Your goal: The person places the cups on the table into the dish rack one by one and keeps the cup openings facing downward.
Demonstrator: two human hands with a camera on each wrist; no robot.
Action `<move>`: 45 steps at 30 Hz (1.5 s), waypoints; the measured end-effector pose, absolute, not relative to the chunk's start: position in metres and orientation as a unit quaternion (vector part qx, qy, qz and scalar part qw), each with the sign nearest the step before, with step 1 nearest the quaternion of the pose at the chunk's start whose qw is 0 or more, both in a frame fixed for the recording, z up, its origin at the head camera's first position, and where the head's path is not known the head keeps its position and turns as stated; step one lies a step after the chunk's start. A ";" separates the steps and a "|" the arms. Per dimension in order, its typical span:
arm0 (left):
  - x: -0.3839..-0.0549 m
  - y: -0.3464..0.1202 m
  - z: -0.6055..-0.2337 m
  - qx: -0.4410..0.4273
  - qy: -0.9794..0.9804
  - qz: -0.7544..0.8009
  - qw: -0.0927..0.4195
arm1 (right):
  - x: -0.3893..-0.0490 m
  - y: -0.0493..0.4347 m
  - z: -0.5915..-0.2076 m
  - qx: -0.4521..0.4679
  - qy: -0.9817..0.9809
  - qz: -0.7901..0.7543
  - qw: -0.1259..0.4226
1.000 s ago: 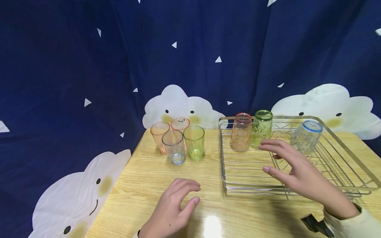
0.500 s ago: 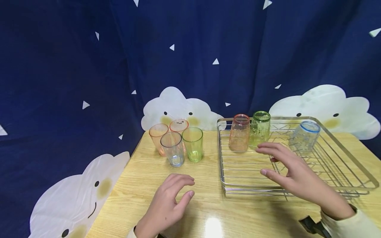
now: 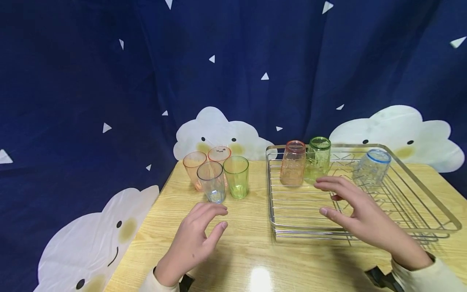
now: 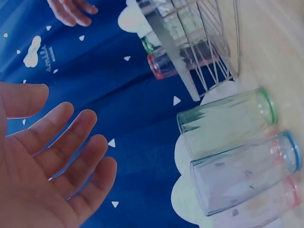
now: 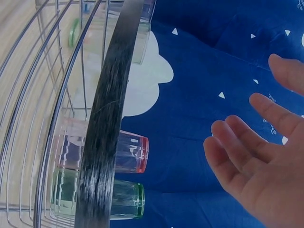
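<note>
My left hand (image 3: 197, 237), fingers loosely bent and holding nothing, hovers over the table just in front of a clear blue cup (image 3: 213, 184). Beside that cup stand a green cup (image 3: 237, 178) and two orange-pink cups, one of them the left orange cup (image 3: 193, 164), all upright with their mouths up. Above the front part of a wire rack (image 3: 271, 198) hangs my right hand (image 3: 359, 211), thumb and fingers apart, with nothing in it. Inside the rack are an upside-down pink cup (image 3: 293, 166), an upside-down green cup (image 3: 318, 160) and a tilted blue cup (image 3: 372, 168).
The wooden table (image 3: 240, 251) carries the rack on its right side and the cup group at its back left. A dark blue curtain (image 3: 233, 61) with white clouds hangs behind the table and along its left side.
My left hand has moved left and a little away from me, closer to the upright blue cup. The right hand has stayed nearly still above the rack.
</note>
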State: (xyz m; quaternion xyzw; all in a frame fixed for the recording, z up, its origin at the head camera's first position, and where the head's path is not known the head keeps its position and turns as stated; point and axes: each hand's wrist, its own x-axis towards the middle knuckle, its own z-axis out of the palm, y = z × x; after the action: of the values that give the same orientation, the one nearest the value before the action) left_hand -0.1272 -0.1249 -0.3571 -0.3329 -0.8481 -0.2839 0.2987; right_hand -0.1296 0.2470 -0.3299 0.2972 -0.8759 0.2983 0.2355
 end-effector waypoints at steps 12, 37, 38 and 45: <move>-0.137 -0.132 -0.340 -0.331 -0.855 -0.270 0.295 | -0.127 0.247 -0.332 0.292 -0.880 0.298 0.229; -0.178 -0.144 -0.345 -0.254 -0.899 -0.254 0.252 | -0.126 0.247 -0.335 0.292 -0.880 0.297 0.230; -0.179 -0.145 -0.345 -0.253 -0.900 -0.253 0.250 | -0.126 0.247 -0.335 0.292 -0.880 0.298 0.229; -0.187 -0.144 -0.347 -0.247 -0.905 -0.247 0.244 | -0.125 0.249 -0.332 0.290 -0.880 0.305 0.220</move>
State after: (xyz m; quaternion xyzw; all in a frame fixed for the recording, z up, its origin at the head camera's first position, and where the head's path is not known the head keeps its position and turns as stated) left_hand -0.1869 -0.1442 -0.3472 -0.2474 -0.9045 -0.2468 0.2443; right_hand -0.1248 0.2490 -0.3324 0.2896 -0.8803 0.3046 0.2202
